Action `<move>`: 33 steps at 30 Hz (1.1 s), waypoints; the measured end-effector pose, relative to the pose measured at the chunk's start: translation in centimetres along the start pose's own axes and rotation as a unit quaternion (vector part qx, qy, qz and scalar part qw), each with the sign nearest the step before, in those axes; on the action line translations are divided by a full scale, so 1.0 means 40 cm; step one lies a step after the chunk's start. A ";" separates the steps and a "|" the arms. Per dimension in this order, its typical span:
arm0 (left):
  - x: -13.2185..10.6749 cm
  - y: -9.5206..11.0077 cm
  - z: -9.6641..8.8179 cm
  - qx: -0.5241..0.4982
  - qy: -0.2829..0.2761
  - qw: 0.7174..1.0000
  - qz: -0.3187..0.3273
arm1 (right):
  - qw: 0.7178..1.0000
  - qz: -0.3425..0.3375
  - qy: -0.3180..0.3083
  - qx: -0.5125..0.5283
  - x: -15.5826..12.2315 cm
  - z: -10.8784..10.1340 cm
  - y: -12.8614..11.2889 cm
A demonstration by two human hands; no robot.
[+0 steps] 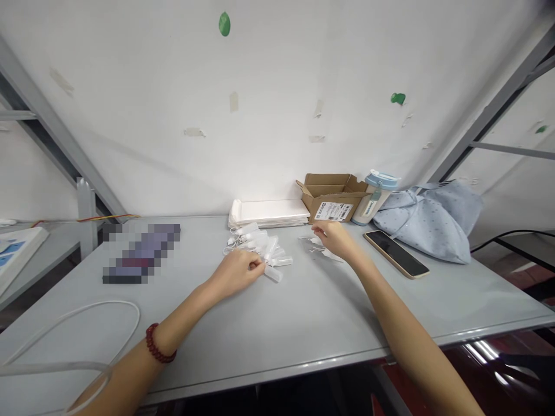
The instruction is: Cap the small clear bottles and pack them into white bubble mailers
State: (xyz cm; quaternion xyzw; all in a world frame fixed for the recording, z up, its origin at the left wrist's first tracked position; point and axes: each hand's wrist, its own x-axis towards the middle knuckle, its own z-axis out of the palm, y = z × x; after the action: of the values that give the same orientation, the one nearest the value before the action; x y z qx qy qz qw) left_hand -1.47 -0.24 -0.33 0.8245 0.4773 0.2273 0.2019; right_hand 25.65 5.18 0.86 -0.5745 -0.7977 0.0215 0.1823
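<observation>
The left hand is pinching a small bottle at its three o'clock, a bottle pile lying at one. The right hand is hanging half-curled by some white pieces; whether it is grasping any, I cannot tell. A box is standing at its twelve o'clock.

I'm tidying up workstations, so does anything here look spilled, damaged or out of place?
No spill or damage stands out. Tape-like scraps cling to the wall, looking untidy, and the small translucent pieces by the left hand lie jumbled.
</observation>
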 end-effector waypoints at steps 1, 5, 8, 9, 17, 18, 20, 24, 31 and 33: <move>-0.001 0.002 0.003 -0.005 0.000 1.000 0.003 | 1.000 0.006 -0.009 -0.008 0.001 -0.001 0.008; -0.003 0.007 0.014 -0.009 0.009 1.000 0.003 | 0.997 0.031 -0.056 -0.046 0.003 0.003 0.042; -0.004 0.015 0.019 -0.003 0.012 1.000 -0.001 | 0.993 0.044 -0.084 -0.072 0.002 0.005 0.057; -0.005 0.018 0.019 -0.001 0.012 1.000 -0.001 | 0.992 0.044 -0.089 -0.076 0.001 0.004 0.060; -0.005 0.025 0.025 -0.012 0.002 1.000 0.012 | 0.985 0.071 -0.115 -0.108 -0.002 -0.004 0.071; -0.005 0.024 0.026 -0.009 0.002 1.000 0.010 | 0.984 0.075 -0.118 -0.112 -0.002 -0.005 0.073; -0.006 0.023 0.027 -0.002 0.002 1.000 0.005 | 0.981 0.086 -0.122 -0.120 -0.003 -0.005 0.075; -0.007 0.024 0.026 0.011 0.004 1.000 0.004 | 0.977 0.107 -0.131 -0.128 -0.007 -0.006 0.076; -0.007 0.023 0.022 0.004 0.021 1.000 0.005 | 0.976 0.121 -0.135 -0.117 -0.007 0.002 0.078; -0.006 0.019 0.022 0.002 0.029 1.000 -0.007 | 0.979 0.116 -0.132 -0.108 -0.005 0.003 0.079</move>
State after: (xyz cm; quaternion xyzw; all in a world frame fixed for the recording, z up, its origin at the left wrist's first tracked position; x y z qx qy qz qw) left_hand -0.52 -0.91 -0.67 0.8148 0.4889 0.2487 0.1876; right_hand 28.53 6.06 -0.07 -0.6714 -0.7403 0.0318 0.0086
